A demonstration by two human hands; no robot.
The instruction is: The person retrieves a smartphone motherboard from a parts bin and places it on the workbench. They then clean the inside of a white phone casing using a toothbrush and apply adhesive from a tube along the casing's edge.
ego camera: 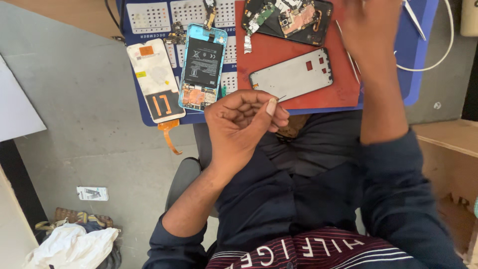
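Two hands busy: left hand [244, 122] pinches a thin pin [282, 97] beside the frame [291, 77]; right hand [371, 25] blurred, grip unclear. Judged mid-disassembly; next needs steady aim.

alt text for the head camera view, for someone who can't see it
A person's left hand pinches a thin pin-like tool over a red mat holding a silver phone frame, while the right hand reaches up, blurred. An opened blue phone and a detached screen lie to the left.

Two hands [244, 122], perhaps three opened phones [201, 67], one metal frame [294, 77], one red mat [279, 50]
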